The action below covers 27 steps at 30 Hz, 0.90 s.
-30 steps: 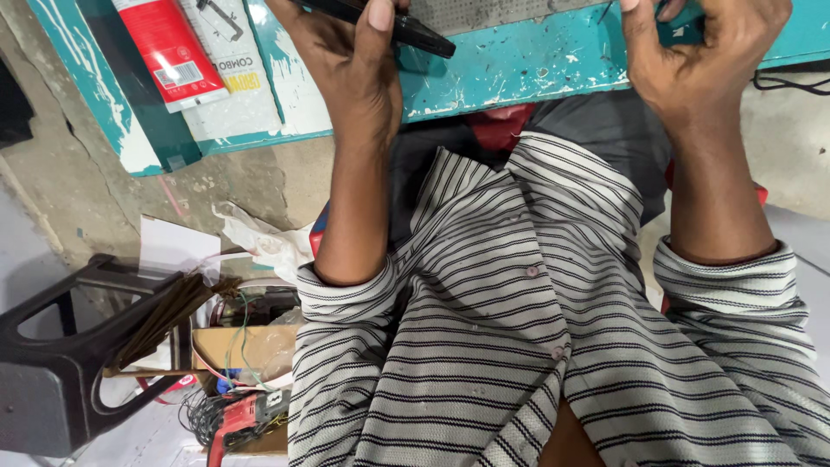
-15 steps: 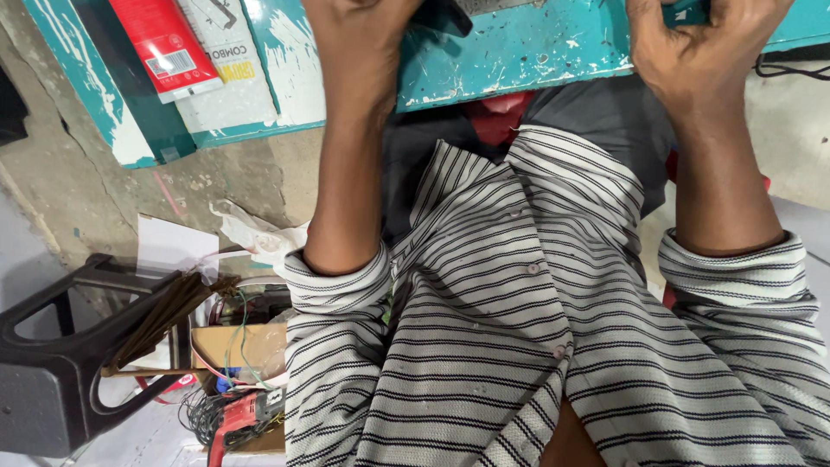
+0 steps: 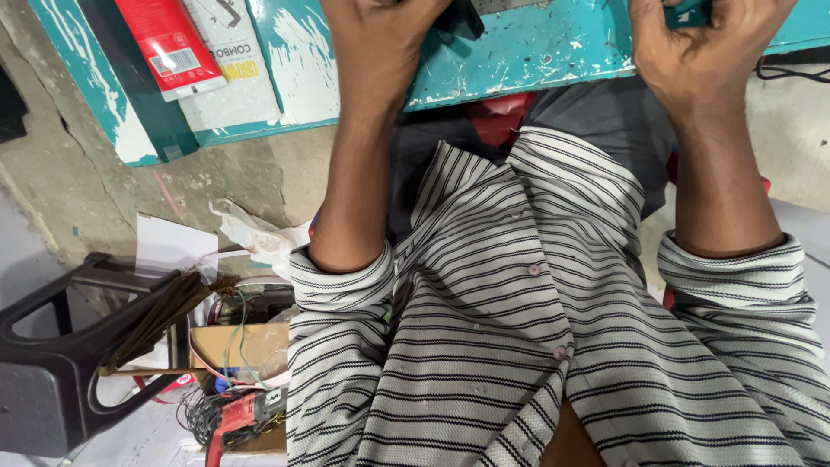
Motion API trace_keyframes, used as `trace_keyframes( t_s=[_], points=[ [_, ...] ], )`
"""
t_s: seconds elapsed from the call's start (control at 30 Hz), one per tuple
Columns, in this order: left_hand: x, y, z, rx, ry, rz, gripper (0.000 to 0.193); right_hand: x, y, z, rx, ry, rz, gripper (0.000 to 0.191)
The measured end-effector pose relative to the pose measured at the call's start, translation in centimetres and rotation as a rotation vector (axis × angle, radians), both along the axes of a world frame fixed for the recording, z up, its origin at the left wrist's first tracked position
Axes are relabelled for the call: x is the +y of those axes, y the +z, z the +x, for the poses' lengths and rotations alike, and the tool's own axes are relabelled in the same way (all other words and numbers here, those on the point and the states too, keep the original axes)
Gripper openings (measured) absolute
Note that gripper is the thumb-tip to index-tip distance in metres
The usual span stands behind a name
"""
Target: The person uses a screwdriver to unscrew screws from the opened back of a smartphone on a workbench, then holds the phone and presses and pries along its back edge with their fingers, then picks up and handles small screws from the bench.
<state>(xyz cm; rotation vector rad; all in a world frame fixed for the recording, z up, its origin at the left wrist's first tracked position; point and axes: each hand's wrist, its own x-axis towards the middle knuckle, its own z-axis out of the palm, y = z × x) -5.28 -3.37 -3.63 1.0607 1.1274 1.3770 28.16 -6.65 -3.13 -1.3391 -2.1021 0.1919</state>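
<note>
Resting on a chipped turquoise wooden bench (image 3: 519,60), the left hand (image 3: 385,43) is curled around a black tool (image 3: 462,17), steadying it at the bench's near edge. The right hand (image 3: 700,47) is closed on a small teal object (image 3: 692,13), mostly hidden.

Soft, even daylight fills the scene — no hard shadows, no glare. The striped shirt (image 3: 536,346) is sharp, its weave crisp. Under the teal table (image 3: 519,52) a dim shadow darkens the lap. Edges bend slightly — the black stool (image 3: 60,363) looks stretched at the corner.
</note>
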Motion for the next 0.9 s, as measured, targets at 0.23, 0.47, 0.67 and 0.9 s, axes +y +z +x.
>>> trace_keyframes(
  t_s=[0.23,0.47,0.67,0.9],
  points=[
    [0.2,0.2,0.4,0.101,0.009,0.009,0.031,-0.6,1.2,-0.8,-0.068,-0.008,0.064,0.018],
    [0.3,0.8,0.3,0.085,-0.027,-0.003,0.028,-0.6,1.7,-1.2,0.012,0.017,-0.002,0.013],
    [0.7,1.1,0.1,0.329,0.020,0.077,0.035,-0.5,1.2,-0.7,0.021,0.008,-0.009,0.017],
    [1.3,1.4,0.1,0.282,-0.035,0.022,0.038,0.2,1.1,-1.3,0.159,-0.023,-0.118,0.011]
  ],
)
